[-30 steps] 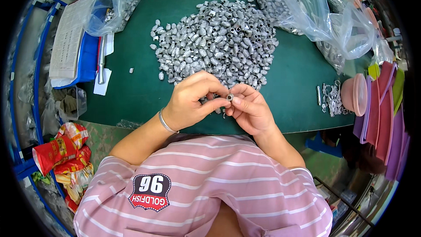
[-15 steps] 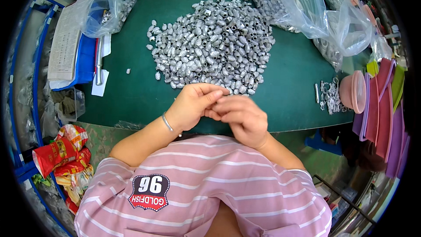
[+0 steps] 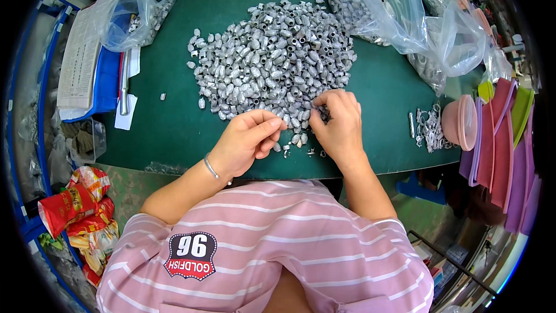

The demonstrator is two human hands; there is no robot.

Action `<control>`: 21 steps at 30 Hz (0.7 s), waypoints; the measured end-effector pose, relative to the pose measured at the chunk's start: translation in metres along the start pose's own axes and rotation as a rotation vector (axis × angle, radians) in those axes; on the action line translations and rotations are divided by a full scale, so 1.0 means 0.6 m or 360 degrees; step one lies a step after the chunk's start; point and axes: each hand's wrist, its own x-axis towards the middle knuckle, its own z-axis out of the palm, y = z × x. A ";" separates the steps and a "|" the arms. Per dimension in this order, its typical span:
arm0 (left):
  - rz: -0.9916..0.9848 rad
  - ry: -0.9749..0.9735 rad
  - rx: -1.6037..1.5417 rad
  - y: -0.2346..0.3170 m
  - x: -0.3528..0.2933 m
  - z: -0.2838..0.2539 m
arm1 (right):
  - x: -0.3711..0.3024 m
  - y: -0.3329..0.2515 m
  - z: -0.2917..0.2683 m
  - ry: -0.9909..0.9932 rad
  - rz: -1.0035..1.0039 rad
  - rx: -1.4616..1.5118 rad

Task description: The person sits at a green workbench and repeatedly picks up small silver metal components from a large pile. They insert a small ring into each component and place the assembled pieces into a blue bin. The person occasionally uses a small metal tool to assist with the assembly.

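A broad heap of small silver-grey barrel-shaped metal beads (image 3: 272,58) with holes through them lies on a green table. My left hand (image 3: 246,139), a bangle at its wrist, is at the heap's near edge, thumb and forefinger pinched. Whatever sits between those fingertips is too small to make out. My right hand (image 3: 339,122) touches the heap's near right edge with bent fingers, its thumb close to the forefinger. What they grip among the beads is hidden. Between the hands lie a few loose beads (image 3: 296,138) and tiny scraps.
Clear bags of beads (image 3: 356,8) stand at the back right. A pink tub (image 3: 460,122) and small metal parts (image 3: 430,127) are at the right. On the left are a blue tray (image 3: 107,87) with papers, a metal rod (image 3: 124,84) and a lone bead (image 3: 163,97).
My hands were together in front of the heap. The right one has moved away to the right and forward onto the beads, while the left has drawn slightly left, still pinched.
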 end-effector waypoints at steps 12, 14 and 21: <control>0.0141 0.0042 0.0023 -0.003 0.000 -0.006 | -0.009 -0.002 -0.008 -0.0184 -0.0016 0.0207; 0.0138 0.0061 0.0054 -0.004 0.000 -0.006 | -0.009 -0.004 -0.008 -0.0217 0.0030 0.0339; 0.0199 0.0078 0.0125 -0.004 -0.003 -0.005 | -0.024 -0.016 -0.012 -0.0204 0.0308 0.1571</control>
